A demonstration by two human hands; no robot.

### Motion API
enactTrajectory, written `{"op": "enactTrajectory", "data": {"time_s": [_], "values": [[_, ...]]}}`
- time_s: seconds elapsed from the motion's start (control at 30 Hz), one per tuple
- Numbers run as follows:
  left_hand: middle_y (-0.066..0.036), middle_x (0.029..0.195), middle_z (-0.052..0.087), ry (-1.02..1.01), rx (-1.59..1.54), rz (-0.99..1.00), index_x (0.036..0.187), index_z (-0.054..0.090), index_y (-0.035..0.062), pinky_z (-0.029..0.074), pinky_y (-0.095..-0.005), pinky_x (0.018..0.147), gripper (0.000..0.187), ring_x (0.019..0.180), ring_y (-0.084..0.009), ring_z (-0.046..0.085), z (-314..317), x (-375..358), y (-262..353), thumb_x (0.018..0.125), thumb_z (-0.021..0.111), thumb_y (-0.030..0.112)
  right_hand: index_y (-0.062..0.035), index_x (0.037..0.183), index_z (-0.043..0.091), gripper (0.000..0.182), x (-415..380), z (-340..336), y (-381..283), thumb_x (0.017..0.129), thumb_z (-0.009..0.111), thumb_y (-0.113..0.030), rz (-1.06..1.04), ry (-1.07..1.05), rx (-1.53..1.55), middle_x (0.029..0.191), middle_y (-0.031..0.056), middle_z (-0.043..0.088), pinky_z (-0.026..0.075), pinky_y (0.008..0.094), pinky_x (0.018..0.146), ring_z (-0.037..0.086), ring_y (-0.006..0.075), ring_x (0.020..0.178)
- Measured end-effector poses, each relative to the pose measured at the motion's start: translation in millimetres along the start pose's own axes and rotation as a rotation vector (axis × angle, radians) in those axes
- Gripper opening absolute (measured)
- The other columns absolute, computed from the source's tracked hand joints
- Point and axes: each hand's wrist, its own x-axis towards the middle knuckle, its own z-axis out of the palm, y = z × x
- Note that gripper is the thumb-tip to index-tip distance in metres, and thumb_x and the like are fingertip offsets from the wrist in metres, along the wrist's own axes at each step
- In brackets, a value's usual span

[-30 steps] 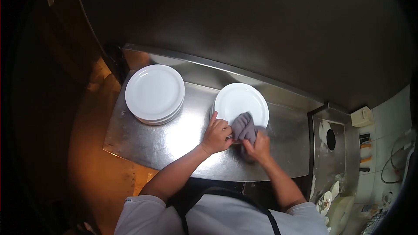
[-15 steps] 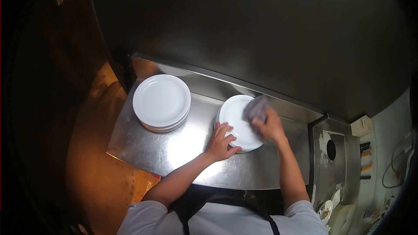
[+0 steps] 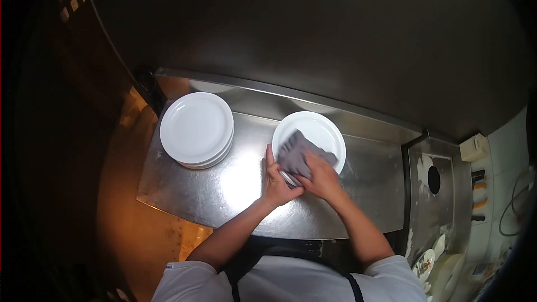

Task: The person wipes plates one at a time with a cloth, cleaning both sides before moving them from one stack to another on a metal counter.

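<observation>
My right hand (image 3: 321,178) is closed on a grey cloth (image 3: 295,152) and presses it onto the near part of a round white plate (image 3: 320,125). At the plate's near left edge is my left hand (image 3: 276,187), gripping the rim with fingers along the outside. Edges of other plates show just under this one, near my left hand; how many is hidden. To the left, a stack of several white plates (image 3: 196,127) stands on the steel counter (image 3: 251,134).
A raised steel ledge (image 3: 240,85) runs along the counter's back, below a dark wall. To the right is a steel unit with a round black hole (image 3: 433,179). A white box (image 3: 474,147) and several knives (image 3: 478,190) are beyond it. Soiled dishes (image 3: 425,264) sit lower right.
The cloth in my right hand has moved from the plate's far right rim to its near left part. My left hand has closed around the rim. The view has shifted slightly.
</observation>
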Motion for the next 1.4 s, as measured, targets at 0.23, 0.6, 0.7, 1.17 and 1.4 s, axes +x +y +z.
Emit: {"op": "enactTrajectory", "data": {"time_s": [0.23,0.6,0.7,1.17,1.4], "values": [[-0.039,0.153,0.006,-0.083,-0.149,-0.237,0.148,-0.002,-0.0010,0.015,-0.0599,0.116,0.134,0.143,-0.0534,0.013,-1.0,6.3,13.3,0.060,0.091,0.039,-0.0016,0.135,0.052,0.065,21.3,-37.4,67.9,0.080,0.075,-0.028,0.051,-0.034,-0.360,0.133,0.0254,0.056,0.034,0.0469,0.113,0.049,0.0407,0.130],[-0.035,0.155,0.012,-0.467,0.037,-0.193,0.152,-0.006,-0.0026,0.023,-0.0495,0.117,0.139,0.146,-0.0486,0.017,-1.2,-5.4,-9.7,0.062,0.090,0.042,0.0036,0.137,0.048,0.071,-1.0,11.9,13.0,0.081,0.076,-0.030,-0.170,-0.168,0.063,0.134,0.0309,0.053,0.038,0.0456,0.110,0.049,0.0452,0.128],[-0.033,0.156,0.016,-0.185,0.078,-0.202,0.154,-0.001,-0.0004,0.020,-0.0538,0.116,0.130,0.146,-0.0494,0.016,-21.5,5.5,11.7,0.068,0.086,0.043,0.0021,0.135,0.050,0.066,-34.7,-29.4,35.4,0.078,0.077,-0.019,-0.091,-0.129,-0.038,0.137,0.0260,0.052,0.041,0.0450,0.107,0.050,0.0440,0.126],[-0.031,0.131,0.054,0.025,0.406,-0.335,0.132,0.047,-0.0028,0.047,-0.0438,0.097,0.053,0.123,-0.0408,0.055,8.7,97.9,14.6,0.093,0.065,0.028,0.0042,0.130,0.053,0.071,-9.8,-13.7,106.6,0.068,0.085,-0.009,0.405,0.635,0.673,0.123,0.0160,0.064,0.046,0.0356,0.100,0.061,0.0285,0.114],[-0.021,0.102,0.070,0.026,-0.209,-0.411,0.113,0.057,-0.0008,0.053,-0.0398,0.082,0.036,0.094,-0.0306,0.070,-10.8,121.5,55.9,0.093,0.068,0.027,-0.0002,0.119,0.061,0.039,-23.7,-64.3,99.9,0.089,0.066,-0.026,0.119,0.528,1.528,0.111,0.0133,0.068,0.053,0.0389,0.092,0.066,0.0270,0.100]]}}
